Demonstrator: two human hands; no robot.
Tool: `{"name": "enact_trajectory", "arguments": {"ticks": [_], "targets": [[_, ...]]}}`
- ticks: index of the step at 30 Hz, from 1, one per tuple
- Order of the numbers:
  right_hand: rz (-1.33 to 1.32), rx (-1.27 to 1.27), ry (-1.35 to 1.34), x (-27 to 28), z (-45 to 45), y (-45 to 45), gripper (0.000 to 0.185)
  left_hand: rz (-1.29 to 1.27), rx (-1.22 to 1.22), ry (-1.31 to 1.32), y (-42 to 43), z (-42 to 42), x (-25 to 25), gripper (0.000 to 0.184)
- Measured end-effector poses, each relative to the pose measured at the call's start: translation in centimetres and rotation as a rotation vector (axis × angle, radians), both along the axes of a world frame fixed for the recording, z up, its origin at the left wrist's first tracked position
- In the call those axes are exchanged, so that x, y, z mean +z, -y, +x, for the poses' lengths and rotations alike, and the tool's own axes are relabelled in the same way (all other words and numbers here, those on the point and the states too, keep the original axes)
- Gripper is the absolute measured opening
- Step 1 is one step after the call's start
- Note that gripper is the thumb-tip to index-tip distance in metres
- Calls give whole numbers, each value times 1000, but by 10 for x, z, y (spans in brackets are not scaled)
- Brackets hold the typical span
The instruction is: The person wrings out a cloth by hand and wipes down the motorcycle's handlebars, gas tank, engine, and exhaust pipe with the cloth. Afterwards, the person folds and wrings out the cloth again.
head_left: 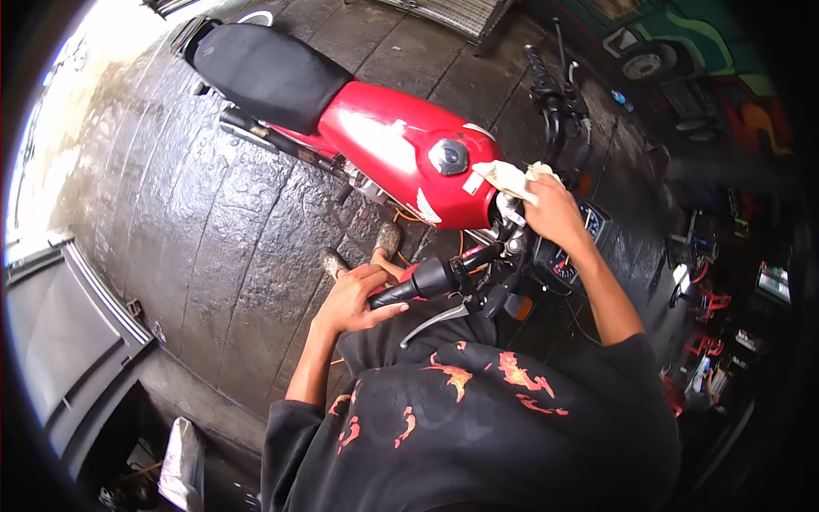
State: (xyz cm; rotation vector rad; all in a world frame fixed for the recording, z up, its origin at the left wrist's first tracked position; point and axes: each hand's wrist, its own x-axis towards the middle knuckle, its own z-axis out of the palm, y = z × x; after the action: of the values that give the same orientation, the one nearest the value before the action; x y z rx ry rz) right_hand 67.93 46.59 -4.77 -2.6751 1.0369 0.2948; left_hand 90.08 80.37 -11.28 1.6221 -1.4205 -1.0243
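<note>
Our left hand [348, 300]: fingers curled over handlebar grip [392, 294], presumably for steadiness. Our right hand [554, 209]: fingers pinching pale cloth [509, 180], bunched so its end reaches fuel tank [375, 128].

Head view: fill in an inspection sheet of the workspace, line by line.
Surface: floor dark, shiny, looks wet.
Job's things: red tank with metal cap; pale rag at the tank's front end.
Clutter: red items and others at right, mostly too small to name.
Hands: left hand around the grip; right hand holds the rag.
Cables: orange line beneath the motorcycle.
Surroundings: painted wall, metal ramp.
</note>
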Motion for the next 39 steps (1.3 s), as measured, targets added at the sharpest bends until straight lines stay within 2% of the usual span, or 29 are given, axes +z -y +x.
{"name": "enact_trajectory", "arguments": {"ticks": [1,3,6,7,9,11,12,13,15,17,18,19,20,21,22,23,24,25,26,27,29,30,32,33,34,35,39], "targets": [[96,-58,7,9,4,9,26,-15,18,-8,-1,0,-1,48],[114,-50,81,12,11,20,26,7,-3,-2,-2,3,-5,49],[-36,93,-41,3,23,1,25,81,-46,19,0,7,-3,51],[73,91,-26,16,30,-5,27,114,-34,7,0,7,3,50],[550,-132,344,33,39,-10,34,-79,0,-194,-2,9,-12,46],[934,-225,634,38,50,-4,45,69,152,-545,6,26,1,41],[1105,-316,724,47,61,-10,46,8,242,-502,12,31,-10,38],[1276,-408,812,55,73,-17,48,20,323,-492,24,40,5,39],[1353,-240,658,54,93,-24,58,-157,409,-750,50,51,15,55],[1330,-191,583,62,118,-52,63,-288,423,-1065,69,57,27,57],[1317,-148,670,69,131,-64,68,-218,409,-1188,69,64,26,51],[1369,-213,734,63,135,-68,68,-146,391,-1314,71,71,25,44],[1474,-233,801,61,137,-66,66,-85,428,-1140,76,76,32,26],[1574,-253,867,61,139,-60,63,-83,418,-1040,74,86,24,22],[1553,-357,877,66,141,-56,54,-80,406,-945,69,97,11,18],[1421,-411,897,59,139,-53,44,-76,390,-854,68,104,11,14],[1361,-465,916,52,138,-55,41,-174,488,-929,63,103,12,14],[1292,-529,948,48,136,-60,38,-199,498,-888,50,114,-2,9],[1241,-624,1030,45,141,-75,37,-199,523,-972,34,127,-26,9],[1137,-647,1014,41,148,-89,38,-192,604,-993,22,136,-18,12],[1126,-622,1055,31,164,-127,38,-192,722,-1141,-10,167,-10,31],[1119,-620,1056,38,179,-152,39,-227,732,-1136,-28,182,12,42],[1049,-498,1131,52,205,-196,36,-563,372,-1354,-75,197,63,59],[1000,-496,1146,63,214,-218,35,-630,189,-1403,-92,199,76,59],[1084,-540,1178,74,219,-237,34,-598,98,-1359,-92,193,77,59],[969,-535,1169,71,224,-252,32,-526,79,-1273,-93,188,73,59],[1060,-556,954,41,210,-301,38,-33,144,-873,-71,166,19,59]]}}
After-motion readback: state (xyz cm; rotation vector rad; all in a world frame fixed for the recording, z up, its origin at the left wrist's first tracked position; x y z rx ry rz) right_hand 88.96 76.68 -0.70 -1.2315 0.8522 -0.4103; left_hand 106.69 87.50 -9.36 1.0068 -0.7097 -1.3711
